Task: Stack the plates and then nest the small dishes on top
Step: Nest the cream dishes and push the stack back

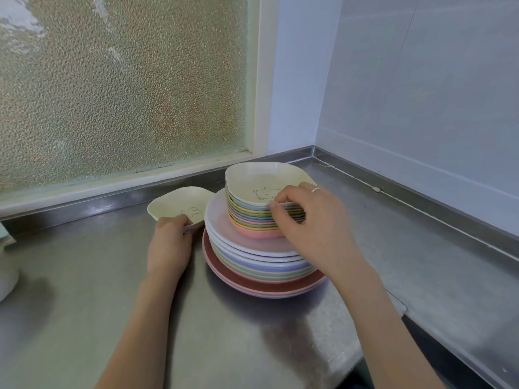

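A stack of pastel plates (pixel 252 262) stands on the steel counter, white plate on top. On it sits a nest of several small coloured dishes (pixel 252 217), topped by a cream dish with a bear drawing (pixel 252 178). My right hand (pixel 311 220) pinches the near rim of that top dish. My left hand (pixel 170 242) grips the near edge of a second cream bear dish (pixel 177 204), which is held just left of the stack, slightly tilted.
The steel counter (pixel 84 290) meets a frosted window at the back and a pale wall on the right. A raised steel ledge (pixel 421 220) runs along the right side. A pale object (pixel 7 265) sits at the left edge.
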### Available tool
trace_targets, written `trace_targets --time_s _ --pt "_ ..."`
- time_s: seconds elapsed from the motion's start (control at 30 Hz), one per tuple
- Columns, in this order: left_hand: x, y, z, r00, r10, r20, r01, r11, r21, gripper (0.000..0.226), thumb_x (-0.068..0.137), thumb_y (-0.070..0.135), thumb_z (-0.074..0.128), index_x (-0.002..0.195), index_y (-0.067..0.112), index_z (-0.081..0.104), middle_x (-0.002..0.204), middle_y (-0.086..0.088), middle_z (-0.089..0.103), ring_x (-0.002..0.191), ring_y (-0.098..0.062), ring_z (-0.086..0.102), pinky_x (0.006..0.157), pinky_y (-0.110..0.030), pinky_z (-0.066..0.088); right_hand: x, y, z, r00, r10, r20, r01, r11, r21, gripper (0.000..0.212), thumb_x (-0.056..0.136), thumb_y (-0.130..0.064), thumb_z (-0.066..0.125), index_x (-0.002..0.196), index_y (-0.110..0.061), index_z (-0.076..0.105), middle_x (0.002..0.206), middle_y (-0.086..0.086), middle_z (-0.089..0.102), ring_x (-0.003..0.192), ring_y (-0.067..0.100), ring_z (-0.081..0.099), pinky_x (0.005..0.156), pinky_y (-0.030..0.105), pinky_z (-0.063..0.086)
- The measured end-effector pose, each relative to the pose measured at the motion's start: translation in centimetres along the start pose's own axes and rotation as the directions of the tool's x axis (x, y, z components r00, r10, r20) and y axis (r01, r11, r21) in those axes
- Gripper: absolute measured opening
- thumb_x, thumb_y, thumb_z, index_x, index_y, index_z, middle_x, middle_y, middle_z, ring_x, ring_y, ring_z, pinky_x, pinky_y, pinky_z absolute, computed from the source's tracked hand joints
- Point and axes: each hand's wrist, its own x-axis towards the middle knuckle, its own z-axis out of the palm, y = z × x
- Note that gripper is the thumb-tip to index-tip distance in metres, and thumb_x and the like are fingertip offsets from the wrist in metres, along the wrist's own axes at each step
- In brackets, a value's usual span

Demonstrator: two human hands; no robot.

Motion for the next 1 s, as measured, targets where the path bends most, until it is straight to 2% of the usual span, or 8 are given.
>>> trace_targets --time_s 0.13,0.23,0.43,0.6,0.67,0.73,0.83,1.0 --pt "0.2 0.7 -1.1 0.982 0.122 -0.144 -0.123 0.992 0.001 0.007 0.084 -0.004 0.055 0.078 -0.002 0.058 0.082 -0.024 0.06 0.088 -0.037 0.05 0.065 -0.029 0.025 0.0 0.1 0.1 1.0 -0.002 0.002 0.002 1.0 -0.022 0.025 0.083 -0.044 0.047 0.08 -0.027 0.064 0.076 -0.007 0.061 0.078 0.015 0.055 0.072 0.036 0.047" --pt "0.7 2.2 -3.0 0.95 0.188 -0.247 -0.194 0.981 0.002 0.007 0.087 -0.001 0.057 0.079 -0.003 0.056 0.082 -0.023 0.06 0.088 -0.036 0.049 0.065 -0.024 0.021 -0.2 0.4 0.1 0.999 0.026 -0.027 -0.023 0.996 0.092 0.021 0.084 -0.041 0.048 0.088 -0.03 0.064 0.083 -0.01 0.063 0.078 0.009 0.054 0.071 0.033 0.047" --pt "1.1 8.6 -8.7 0.839 0.401 -0.368 -0.429 0.903 0.006 0.005 0.086 0.002 0.059 0.09 -0.001 0.06 0.091 -0.015 0.061 0.095 -0.031 0.048 0.072 -0.021 0.024 -0.1 1.5 -1.1 0.96 0.169 -0.223 -0.091 0.943 0.322 0.022 0.088 -0.031 0.052 0.108 -0.03 0.063 0.099 -0.014 0.059 0.061 0.001 0.047 0.06 0.009 0.033" --pt "-0.5 12.6 -9.0 0.808 0.556 -0.195 -0.585 0.797 -0.151 0.014 0.084 0.011 0.057 0.094 0.004 0.065 0.092 0.005 0.055 0.089 -0.012 0.047 0.072 -0.02 0.032 0.2 2.4 -1.8 0.919 0.303 -0.251 -0.172 0.882 0.438 0.025 0.091 -0.022 0.053 0.113 -0.031 0.058 0.107 -0.015 0.059 0.074 -0.001 0.05 0.064 0.004 0.036" --pt "-0.8 13.0 -8.1 0.804 0.587 -0.091 -0.592 0.778 -0.212 0.016 0.084 0.013 0.058 0.095 0.006 0.066 0.093 0.004 0.057 0.081 -0.006 0.047 0.073 -0.009 0.035 0.1 2.9 -1.8 0.916 0.333 -0.225 -0.203 0.866 0.457 0.026 0.092 -0.022 0.052 0.115 -0.032 0.056 0.111 -0.013 0.059 0.077 -0.004 0.051 0.065 0.003 0.037" --pt "-0.9 13.0 -7.6 0.793 0.609 -0.012 -0.598 0.776 -0.201 0.017 0.083 0.015 0.056 0.095 0.007 0.066 0.091 0.0 0.059 0.079 -0.005 0.043 0.075 0.0 0.031 -0.1 3.3 -1.7 0.915 0.356 -0.188 -0.236 0.853 0.466 0.026 0.093 -0.023 0.05 0.116 -0.032 0.056 0.113 -0.01 0.059 0.08 -0.006 0.051 0.065 0.001 0.037" --pt "-0.8 13.0 -7.5 0.787 0.612 0.076 -0.594 0.786 -0.17 0.018 0.081 0.018 0.053 0.092 0.009 0.065 0.086 0.0 0.06 0.085 -0.011 0.044 0.076 -0.002 0.03 -0.4 3.7 -1.3 0.918 0.374 -0.133 -0.272 0.836 0.476 0.025 0.094 -0.023 0.049 0.117 -0.029 0.055 0.116 -0.009 0.058 0.091 0.001 0.053 0.067 -0.004 0.035" --pt "-0.7 12.8 -7.8 0.8 0.59 0.107 -0.573 0.805 -0.154 0.009 0.088 0.008 0.059 0.093 0.013 0.065 0.085 0.002 0.055 0.079 -0.002 0.042 0.072 -0.005 0.032 -0.4 3.8 -0.6 0.914 0.396 -0.084 -0.292 0.788 0.542 0.021 0.094 -0.023 0.05 0.113 -0.025 0.057 0.097 -0.019 0.059 0.084 -0.016 0.053 0.065 -0.003 0.036"
